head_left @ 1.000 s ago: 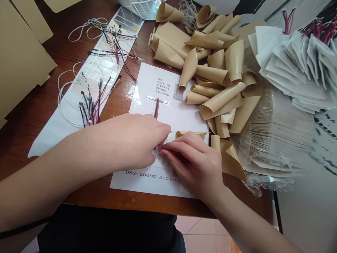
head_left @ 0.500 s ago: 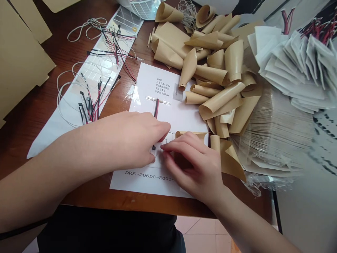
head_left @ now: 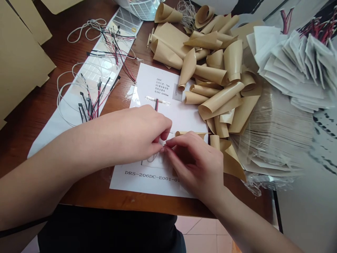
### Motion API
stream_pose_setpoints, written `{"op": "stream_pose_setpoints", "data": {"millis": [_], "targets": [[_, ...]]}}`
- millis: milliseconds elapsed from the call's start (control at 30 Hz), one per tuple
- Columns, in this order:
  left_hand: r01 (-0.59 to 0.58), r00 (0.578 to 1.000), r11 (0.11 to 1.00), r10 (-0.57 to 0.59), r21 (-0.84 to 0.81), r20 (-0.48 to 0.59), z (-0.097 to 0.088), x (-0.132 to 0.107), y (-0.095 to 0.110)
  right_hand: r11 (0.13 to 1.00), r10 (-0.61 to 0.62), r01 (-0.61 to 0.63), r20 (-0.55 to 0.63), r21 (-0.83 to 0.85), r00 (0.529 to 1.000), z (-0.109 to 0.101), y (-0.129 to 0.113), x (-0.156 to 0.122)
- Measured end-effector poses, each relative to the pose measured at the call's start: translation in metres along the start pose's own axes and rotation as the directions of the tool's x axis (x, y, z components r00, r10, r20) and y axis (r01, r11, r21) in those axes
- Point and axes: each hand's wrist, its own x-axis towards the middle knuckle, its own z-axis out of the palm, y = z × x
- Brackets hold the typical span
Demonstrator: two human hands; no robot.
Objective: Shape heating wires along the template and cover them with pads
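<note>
My left hand (head_left: 142, 135) reaches across a printed white sheet (head_left: 152, 182), its thumb and fingers closed together. Opposite it, my right hand (head_left: 196, 161) pinches with thumb and forefinger, the tips of both hands almost meeting. A small loop of thin white wire (head_left: 151, 159) shows below my left thumb and leads to the pinched fingertips; its end is hidden. Red and black wires (head_left: 157, 105) run from a taped strip (head_left: 158, 101) on the sheet to beneath my left hand. A rolled brown paper piece (head_left: 191, 134) lies just beyond my right hand.
Curled brown papers (head_left: 221, 98) are heaped at the right, beside a plastic-wrapped stack (head_left: 279, 130) and white pouches (head_left: 295, 66) with red and black leads. Bundles of wires (head_left: 92, 102) rest on a white strip (head_left: 52, 130) at the left. Brown sheets (head_left: 21, 63) stand far left.
My left thumb has moved up and right, meeting my right fingertips. The small black connector seen beside it is now hidden, and a white wire loop shows below.
</note>
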Motion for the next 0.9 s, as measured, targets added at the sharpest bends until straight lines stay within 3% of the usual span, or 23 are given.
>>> {"op": "stream_pose_setpoints", "data": {"millis": [233,433,600,900], "targets": [[-0.04,0.999,0.993,0.039,-0.11,-0.012,0.002,0.003,0.001,1.0,0.014,-0.014,0.008,0.007,1.0,-0.001,0.0,0.002],[-0.055,0.998,0.996,0.056,-0.077,0.02,-0.001,0.001,-0.001,0.998,0.011,-0.013,0.029,0.067,1.0,-0.007,-0.003,0.003],[-0.062,0.997,0.994,0.065,-0.095,0.034,-0.003,0.0,-0.002,0.989,-0.075,0.063,0.092,0.131,0.993,-0.009,0.002,0.002],[-0.1,0.995,0.987,0.1,-0.124,-0.004,-0.002,0.0,-0.007,0.99,-0.082,0.069,0.103,0.126,0.991,-0.01,0.006,0.003]]}}
